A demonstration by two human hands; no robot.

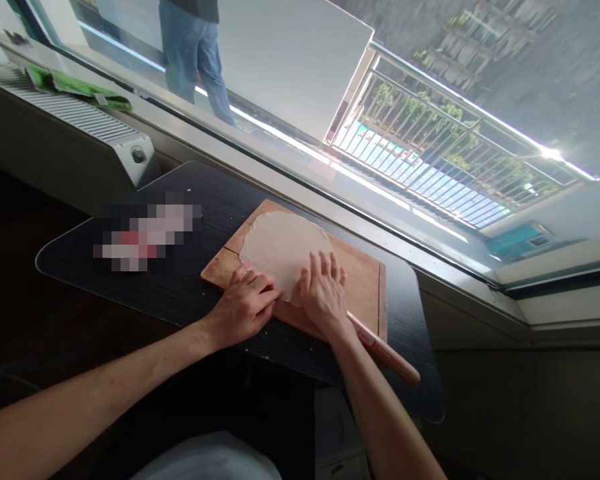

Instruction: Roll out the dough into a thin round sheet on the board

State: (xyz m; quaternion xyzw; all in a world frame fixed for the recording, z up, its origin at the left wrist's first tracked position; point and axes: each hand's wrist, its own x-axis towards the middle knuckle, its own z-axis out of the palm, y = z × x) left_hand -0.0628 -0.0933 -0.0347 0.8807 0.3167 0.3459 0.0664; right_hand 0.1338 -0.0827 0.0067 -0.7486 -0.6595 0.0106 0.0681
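A thin, rolled-out round sheet of dough [285,243] lies on a wooden cutting board [363,277]. At its near left edge is my left hand [247,300], fingers curled, with the thumb and index finger closed on the dough's rim. My right hand [324,290] rests on the dough's near right side, fingers stretched out and slightly spread. A wooden rolling pin [393,360] lies along the board's near right edge, partly hidden under my right wrist.
The board stands on a dark folding-style table [215,187] against a window. A pixelated item [147,233] lies at the table's left. Behind are a radiator [90,127] with a green cloth [80,87] and, beyond the glass, a person in jeans [195,57].
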